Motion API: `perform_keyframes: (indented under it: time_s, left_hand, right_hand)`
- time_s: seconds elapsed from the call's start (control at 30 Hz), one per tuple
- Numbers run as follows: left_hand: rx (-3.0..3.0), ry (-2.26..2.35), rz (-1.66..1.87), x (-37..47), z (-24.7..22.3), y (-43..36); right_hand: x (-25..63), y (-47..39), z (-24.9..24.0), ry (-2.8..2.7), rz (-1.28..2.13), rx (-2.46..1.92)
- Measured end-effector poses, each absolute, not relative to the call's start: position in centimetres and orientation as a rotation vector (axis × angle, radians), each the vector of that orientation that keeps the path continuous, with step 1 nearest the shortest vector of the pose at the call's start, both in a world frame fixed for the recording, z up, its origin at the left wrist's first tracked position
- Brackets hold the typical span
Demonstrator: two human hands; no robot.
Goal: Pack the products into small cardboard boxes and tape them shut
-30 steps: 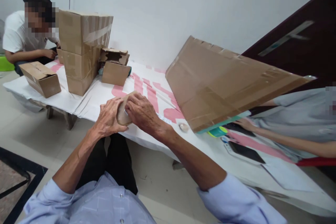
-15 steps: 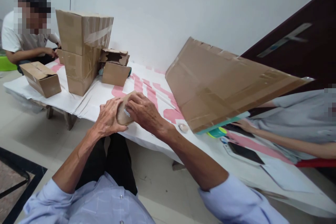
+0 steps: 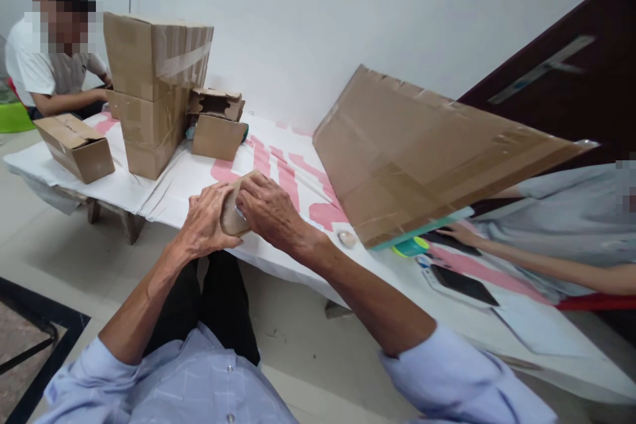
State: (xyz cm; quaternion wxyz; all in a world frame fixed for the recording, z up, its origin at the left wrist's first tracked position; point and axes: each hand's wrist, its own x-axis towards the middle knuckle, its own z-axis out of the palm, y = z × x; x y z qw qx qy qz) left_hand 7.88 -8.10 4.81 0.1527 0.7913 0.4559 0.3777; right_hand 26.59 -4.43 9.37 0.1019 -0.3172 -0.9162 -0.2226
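In front of me, over the near edge of the table (image 3: 166, 209), a small tan object with a rounded edge (image 3: 229, 215) is held up; its exact kind is unclear. My left hand (image 3: 206, 218) wraps its left side, thumb underneath. Curled against its face and right side are the fingers of my right hand (image 3: 265, 209), which hide much of it. A small whitish patch on the face shows by the right fingertips.
Stacked cartons (image 3: 154, 93), a closed carton (image 3: 77, 146) and small open boxes (image 3: 218, 132) stand left. A large cardboard panel (image 3: 422, 152) leans at right, near a teal-yellow tape roll (image 3: 411, 247) and a dark-screened device (image 3: 464, 283). One person sits at each side.
My right fingers have shifted slightly over the tan object's face and cover more of the whitish patch. My left hand keeps its grip. The view has tilted slightly.
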Motion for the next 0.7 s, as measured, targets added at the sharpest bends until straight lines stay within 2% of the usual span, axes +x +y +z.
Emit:
perform_keyframes:
  time_s: [0.3, 0.7]
  left_hand:
    - [2.273, 1.313, 1.093, 8.2, 5.0, -8.2]
    - [2.289, 1.333, 1.072, 8.0, 4.9, -8.2]
  right_hand:
    - [26.3, -4.8, 8.5, -2.613, -0.797, -0.951]
    - [27.2, -4.4, 8.6, -2.591, -0.764, -0.866]
